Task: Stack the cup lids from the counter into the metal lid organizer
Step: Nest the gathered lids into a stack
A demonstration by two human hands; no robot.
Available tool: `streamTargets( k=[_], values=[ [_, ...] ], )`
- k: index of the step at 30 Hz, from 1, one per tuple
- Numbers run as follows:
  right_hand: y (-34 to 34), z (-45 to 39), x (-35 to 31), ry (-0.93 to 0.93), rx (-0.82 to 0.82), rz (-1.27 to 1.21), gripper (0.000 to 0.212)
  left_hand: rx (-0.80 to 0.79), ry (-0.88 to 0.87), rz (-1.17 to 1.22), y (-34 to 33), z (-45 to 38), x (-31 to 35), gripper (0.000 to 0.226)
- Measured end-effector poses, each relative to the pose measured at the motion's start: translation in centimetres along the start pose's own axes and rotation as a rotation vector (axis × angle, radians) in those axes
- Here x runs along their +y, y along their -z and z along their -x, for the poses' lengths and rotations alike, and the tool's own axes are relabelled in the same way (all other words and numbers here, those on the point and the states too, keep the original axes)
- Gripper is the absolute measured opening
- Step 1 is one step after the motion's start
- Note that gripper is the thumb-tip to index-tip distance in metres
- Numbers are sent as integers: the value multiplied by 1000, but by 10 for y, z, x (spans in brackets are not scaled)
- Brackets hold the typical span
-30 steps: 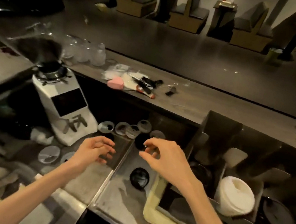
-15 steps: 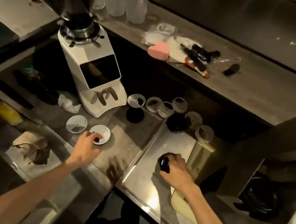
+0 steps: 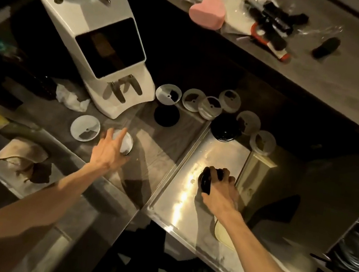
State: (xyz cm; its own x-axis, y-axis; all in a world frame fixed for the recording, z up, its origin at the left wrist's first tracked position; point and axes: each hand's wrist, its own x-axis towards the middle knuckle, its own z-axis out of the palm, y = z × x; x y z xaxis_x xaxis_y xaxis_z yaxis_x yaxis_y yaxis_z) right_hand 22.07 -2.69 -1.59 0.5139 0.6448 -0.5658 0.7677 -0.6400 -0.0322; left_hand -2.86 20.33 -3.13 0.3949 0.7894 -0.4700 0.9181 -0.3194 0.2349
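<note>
My right hand (image 3: pixel 220 190) grips a black cup lid (image 3: pixel 206 180), tilted on edge over the shiny steel counter (image 3: pixel 189 184). My left hand (image 3: pixel 110 148) lies on a white lid (image 3: pixel 127 142), fingers spread over it; whether it grips the lid I cannot tell. Another white lid (image 3: pixel 85 128) lies just left of it. Several clear lids (image 3: pixel 193 99) and two more black lids (image 3: pixel 166 115) (image 3: pixel 225 128) sit in a row further back. The metal lid organizer (image 3: pixel 346 233) is at the right edge, with a stack of black lids (image 3: pixel 357 253) in one compartment.
A white coffee grinder (image 3: pixel 100 36) stands at the back left, crumpled tissue (image 3: pixel 71 100) beside it. A brown cloth (image 3: pixel 22 158) lies at left. The raised back counter holds a pink heart-shaped sponge (image 3: pixel 207 13) and black tools (image 3: pixel 276 22). A cream board (image 3: pixel 225 234) lies under my right wrist.
The view tilted down onto the counter. My right hand dropped to the black lid and closed on it, tipping it up. My left hand went left onto the white lid.
</note>
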Motion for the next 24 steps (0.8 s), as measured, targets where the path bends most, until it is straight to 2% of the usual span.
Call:
streamTargets(
  k=[3,6,9,11,15,21,24],
  values=[
    [-1,1,0,14,30,-30,73,-3,30,36,3,0,1,95],
    [4,3,-1,45,7,-89,79,15,48,101,8,8,5,96],
    [17,12,-7,73,-12,-226,87,-24,23,279,14,19,16,89],
    [30,22,-12,99,-32,-325,92,-86,-23,409,20,27,27,87],
    [61,45,-13,178,-22,-445,88,-218,-80,706,37,49,58,73],
    [107,87,0,329,92,-614,84,-421,-180,883,80,87,102,74],
    [135,114,11,415,113,-788,79,-486,-234,1063,101,111,128,62]
  ],
)
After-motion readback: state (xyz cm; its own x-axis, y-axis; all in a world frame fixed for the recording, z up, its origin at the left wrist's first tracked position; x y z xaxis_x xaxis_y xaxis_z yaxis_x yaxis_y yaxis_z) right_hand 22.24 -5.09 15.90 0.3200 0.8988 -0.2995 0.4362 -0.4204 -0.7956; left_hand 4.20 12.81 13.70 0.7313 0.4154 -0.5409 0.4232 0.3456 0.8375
